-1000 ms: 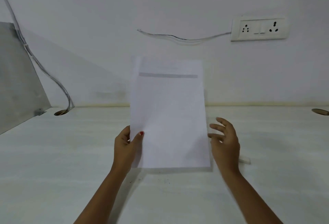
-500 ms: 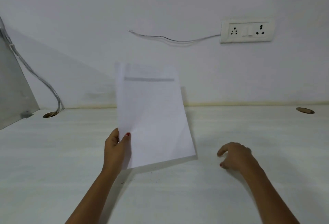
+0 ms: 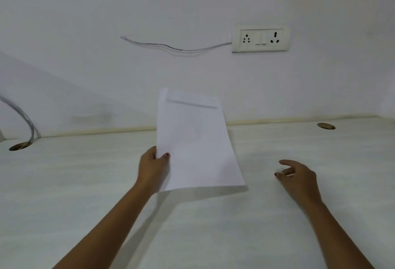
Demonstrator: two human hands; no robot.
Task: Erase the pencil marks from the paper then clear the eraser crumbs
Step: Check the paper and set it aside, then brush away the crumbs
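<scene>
My left hand [image 3: 152, 169] pinches the left edge of a white paper sheet [image 3: 196, 145] and holds it upright above the white desk [image 3: 85, 179]. A grey band runs across the top of the sheet; no pencil marks can be made out on it. To the right of the sheet, my right hand [image 3: 299, 177] is low over the desk, its fingers curled round a small white eraser [image 3: 285, 172] that is mostly hidden by them. A few dark specks lie on the desk below the sheet.
A white wall stands behind the desk, with a socket plate [image 3: 260, 38] and a loose wire [image 3: 171, 47]. There are cable holes in the desk at the far left [image 3: 18, 146] and far right [image 3: 326, 126], with grey cables entering the left one.
My right hand left the sheet's right edge, dropped to the desk on the right and closed round the eraser lying there. My left hand keeps holding the sheet, which tilted slightly.
</scene>
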